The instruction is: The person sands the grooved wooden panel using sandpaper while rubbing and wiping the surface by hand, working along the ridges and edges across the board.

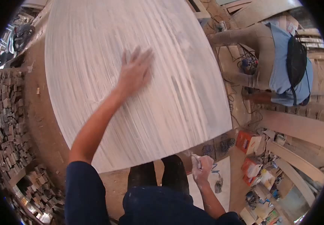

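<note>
A large board [94,56] streaked with white, dusty coating fills the middle of the view. My left hand [135,73] is over its surface, fingers spread and slightly blurred; the palm faces down at the board and seems to touch it. Beside the board's near right corner, my right hand [202,167] is closed and coated in white dust. Something pale shows at its fingers, but I cannot make out what it is. My legs stand against the board's near edge.
Stacked wood offcuts [10,123] line the left side. At the upper right a person in a blue shirt [282,63] bends over, with cables around. Red boxes [249,141] and long planks [297,127] lie at the right. A white panel [222,176] is below my right hand.
</note>
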Motion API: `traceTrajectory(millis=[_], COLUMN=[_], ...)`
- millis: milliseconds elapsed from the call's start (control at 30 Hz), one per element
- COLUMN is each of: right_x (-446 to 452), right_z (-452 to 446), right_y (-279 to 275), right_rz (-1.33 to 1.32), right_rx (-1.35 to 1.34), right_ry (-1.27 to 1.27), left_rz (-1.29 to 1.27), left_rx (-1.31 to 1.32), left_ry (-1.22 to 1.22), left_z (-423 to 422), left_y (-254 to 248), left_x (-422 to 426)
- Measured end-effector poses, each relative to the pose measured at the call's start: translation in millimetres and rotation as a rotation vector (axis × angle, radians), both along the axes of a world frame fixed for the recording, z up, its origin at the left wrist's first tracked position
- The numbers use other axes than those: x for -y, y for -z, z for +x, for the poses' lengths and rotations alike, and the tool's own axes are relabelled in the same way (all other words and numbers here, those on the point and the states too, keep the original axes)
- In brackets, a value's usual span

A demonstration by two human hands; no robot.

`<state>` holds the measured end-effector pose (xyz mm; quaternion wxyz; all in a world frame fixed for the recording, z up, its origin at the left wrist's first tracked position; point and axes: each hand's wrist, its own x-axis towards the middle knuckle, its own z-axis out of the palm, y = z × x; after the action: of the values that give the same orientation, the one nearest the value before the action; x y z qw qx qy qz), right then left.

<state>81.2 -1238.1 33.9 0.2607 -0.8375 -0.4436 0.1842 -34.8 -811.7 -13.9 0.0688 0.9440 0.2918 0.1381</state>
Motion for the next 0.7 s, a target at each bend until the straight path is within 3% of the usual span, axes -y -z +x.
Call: traceTrajectory(millis=[167,300,433,600,700], right_x=[93,84,65,8,-27], right_z=[32,38,16,-11,-14], right_y=[29,20,31,4,-6], right_rz=[0.037,0.062,0.115,0.147,0.188], right_rx=[-0.070,-0.128,-0.181,-0.186,-0.046], right_ry=[0.312,0.395,0.423,0.265,0.151], left_rz=[-0.155,-0.270,-0.356,-0.413,-0.464], left_rx=[-0.039,-0.056,-0.037,-0.002,0.033], left_ry=[0.098,0.177,0.265,0.389,0.539], left_z=[-18,-30,-38,-45,-57], left_y=[-9,-29,-28,-26,-18], left_x=[164,247,281,284,278])
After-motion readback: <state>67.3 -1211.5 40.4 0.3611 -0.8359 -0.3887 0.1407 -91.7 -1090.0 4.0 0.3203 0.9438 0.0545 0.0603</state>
